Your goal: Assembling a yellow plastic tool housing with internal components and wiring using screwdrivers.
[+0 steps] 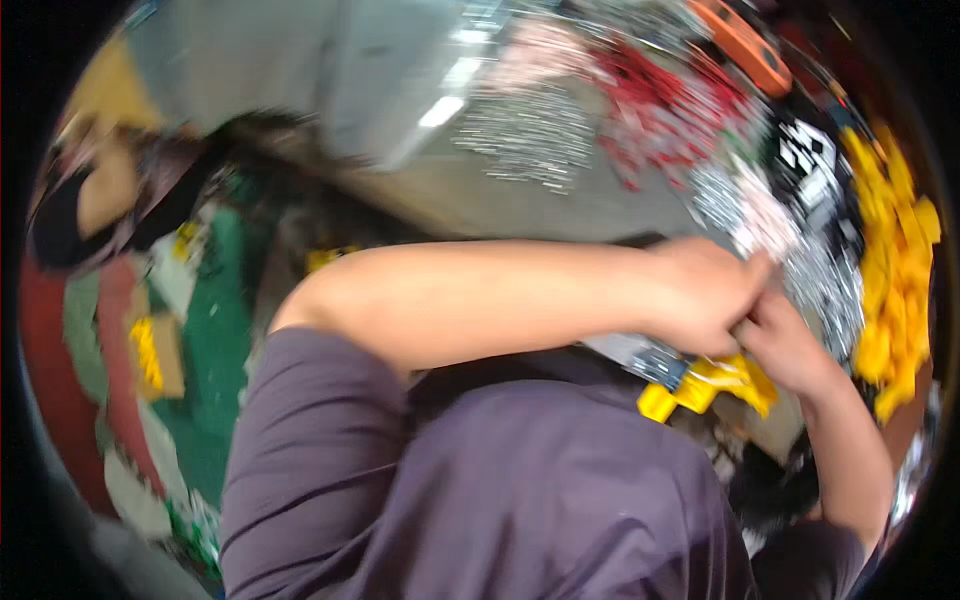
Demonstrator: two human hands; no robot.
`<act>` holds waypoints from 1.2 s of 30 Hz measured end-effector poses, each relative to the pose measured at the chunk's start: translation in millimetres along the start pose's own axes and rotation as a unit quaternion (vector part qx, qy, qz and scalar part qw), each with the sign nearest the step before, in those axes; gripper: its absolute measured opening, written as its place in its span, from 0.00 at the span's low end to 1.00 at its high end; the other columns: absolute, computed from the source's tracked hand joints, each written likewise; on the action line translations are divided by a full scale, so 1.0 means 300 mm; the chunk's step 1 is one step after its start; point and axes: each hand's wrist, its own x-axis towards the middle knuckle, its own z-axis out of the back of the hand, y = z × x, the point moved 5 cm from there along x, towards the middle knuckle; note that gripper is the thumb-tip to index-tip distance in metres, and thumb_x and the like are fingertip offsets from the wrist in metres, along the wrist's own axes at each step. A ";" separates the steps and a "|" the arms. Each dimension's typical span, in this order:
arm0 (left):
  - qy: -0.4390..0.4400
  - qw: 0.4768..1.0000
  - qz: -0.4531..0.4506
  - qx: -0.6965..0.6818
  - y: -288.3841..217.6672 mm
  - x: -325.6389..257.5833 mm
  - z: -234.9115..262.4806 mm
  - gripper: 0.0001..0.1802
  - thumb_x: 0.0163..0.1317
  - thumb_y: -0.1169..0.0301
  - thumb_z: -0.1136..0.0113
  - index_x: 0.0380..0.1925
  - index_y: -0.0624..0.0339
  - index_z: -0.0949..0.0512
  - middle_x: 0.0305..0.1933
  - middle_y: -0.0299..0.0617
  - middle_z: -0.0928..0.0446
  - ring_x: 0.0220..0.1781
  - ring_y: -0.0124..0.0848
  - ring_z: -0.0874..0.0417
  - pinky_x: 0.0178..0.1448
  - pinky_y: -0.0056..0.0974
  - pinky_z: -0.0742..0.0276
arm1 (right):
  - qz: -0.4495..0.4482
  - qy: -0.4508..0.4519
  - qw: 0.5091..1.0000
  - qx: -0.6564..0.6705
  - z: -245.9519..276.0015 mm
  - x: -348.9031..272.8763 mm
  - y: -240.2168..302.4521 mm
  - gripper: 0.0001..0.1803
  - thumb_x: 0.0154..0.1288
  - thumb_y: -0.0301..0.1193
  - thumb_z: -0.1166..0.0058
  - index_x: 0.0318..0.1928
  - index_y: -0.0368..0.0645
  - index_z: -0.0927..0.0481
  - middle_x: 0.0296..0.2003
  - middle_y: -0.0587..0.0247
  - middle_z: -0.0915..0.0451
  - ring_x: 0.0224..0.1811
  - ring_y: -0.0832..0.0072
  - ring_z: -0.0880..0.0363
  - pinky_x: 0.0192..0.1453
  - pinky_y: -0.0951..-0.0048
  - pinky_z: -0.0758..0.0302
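My left arm reaches across to the right, and my left hand point(705, 295) is closed, its fingers bent beside my right hand. My right hand point(788, 345) is also closed, with its thumb and fingertips meeting the left one. Whatever lies between the fingers is hidden and blurred. Just below both hands are yellow plastic pieces point(715, 385) with a dark grey part point(662, 362) beside them; I cannot tell whether a hand touches them. Beyond my hands are a pale pink heap point(765, 220) and a pile of thin silvery metal pieces point(830, 290).
On the grey work surface point(430, 195) lie silvery metal rods point(530, 135), red-and-silver pieces point(665, 110) and black pieces point(800, 150). Yellow plastic parts point(900, 290) are heaped at the right. An orange tool point(745, 45) lies at the back. Another person point(105, 190) is at the left.
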 end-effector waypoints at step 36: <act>-0.117 0.959 -0.224 0.131 -0.158 -0.124 -0.017 0.20 0.47 0.87 0.44 0.42 0.65 0.33 0.44 0.53 0.26 0.49 0.49 0.23 0.61 0.55 0.28 | 0.046 -0.368 0.929 -0.011 0.007 -0.119 -0.013 0.16 0.59 0.33 0.40 0.40 0.31 0.19 0.32 0.50 0.19 0.30 0.62 0.22 0.38 0.70 0.25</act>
